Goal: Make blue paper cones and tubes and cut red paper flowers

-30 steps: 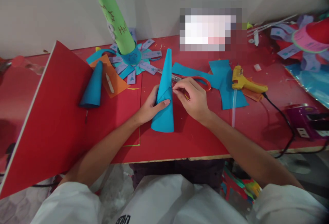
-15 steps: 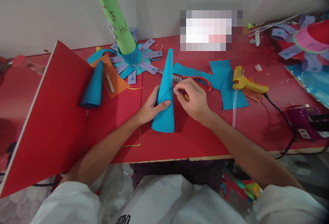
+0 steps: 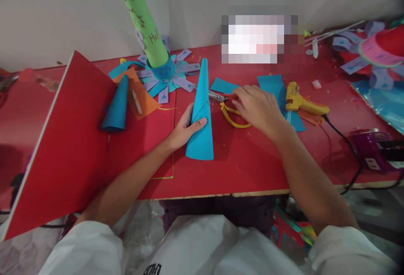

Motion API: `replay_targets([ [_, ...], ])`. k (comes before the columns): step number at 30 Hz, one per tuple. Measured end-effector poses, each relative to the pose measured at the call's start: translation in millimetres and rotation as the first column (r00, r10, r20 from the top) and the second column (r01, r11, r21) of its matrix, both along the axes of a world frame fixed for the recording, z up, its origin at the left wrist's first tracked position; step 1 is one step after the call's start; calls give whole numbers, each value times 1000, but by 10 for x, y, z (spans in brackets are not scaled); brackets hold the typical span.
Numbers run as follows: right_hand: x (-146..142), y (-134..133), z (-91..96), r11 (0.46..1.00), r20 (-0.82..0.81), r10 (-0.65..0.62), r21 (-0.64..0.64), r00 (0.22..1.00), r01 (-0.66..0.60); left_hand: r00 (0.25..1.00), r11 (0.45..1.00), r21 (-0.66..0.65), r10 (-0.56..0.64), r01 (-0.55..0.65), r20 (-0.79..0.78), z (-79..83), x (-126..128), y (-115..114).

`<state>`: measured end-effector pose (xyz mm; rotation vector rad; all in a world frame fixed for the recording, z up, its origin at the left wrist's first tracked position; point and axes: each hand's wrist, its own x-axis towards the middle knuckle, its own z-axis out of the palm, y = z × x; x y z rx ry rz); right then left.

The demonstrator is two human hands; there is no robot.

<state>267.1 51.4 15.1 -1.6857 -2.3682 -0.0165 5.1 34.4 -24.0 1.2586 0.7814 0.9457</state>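
My left hand (image 3: 184,128) is wrapped round the middle of a tall blue paper cone (image 3: 201,117) that stands upright on the red table (image 3: 246,170), thumb across its front seam. My right hand (image 3: 257,107) lies to the right of the cone, fingers closed over the red handles of a pair of scissors (image 3: 217,96) whose metal blades point towards the cone. A thin yellow strip (image 3: 233,119) curls on the table just below that hand.
A yellow glue gun (image 3: 299,101) lies on blue paper scraps (image 3: 274,85), its black cable (image 3: 345,140) running to a purple power strip (image 3: 377,149). A second blue cone (image 3: 116,107) leans on a tilted red board (image 3: 63,140). Behind stands a green tube (image 3: 142,18).
My right hand has left the cone's seam and moved right and back onto the scissors, leaving the yellow strip on the table. My left hand still holds the cone.
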Motion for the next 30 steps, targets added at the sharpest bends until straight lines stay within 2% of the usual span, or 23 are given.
replay_targets([
  [3, 80, -3, 26, 995, 135, 31, -96, 990, -18, 999, 1000, -30, 5, -4, 33, 7, 4, 1],
  [8, 124, 1, 17, 974, 101, 154, -181, 983, -134, 998, 999, -42, 28, -25, 56, 10, 10, 9],
  [11, 134, 25, 0, 968, 103, 175, -201, 979, -151, 997, 996, -71, 48, -44, 57, 27, 9, 3],
  [15, 111, 44, -4, 967, 79, 148, -219, 986, -128, 992, 989, -113, 106, -98, 67, 68, 5, 1],
  [23, 18, 75, 2, 974, 36, 74, -218, 997, -65, 894, 894, -235, 422, -383, 149, 113, -27, 120],
  [30, -141, 42, -112, 984, -96, 1, -179, 995, -18, 849, 858, -205, 505, -472, 156, 97, -36, 177],
])
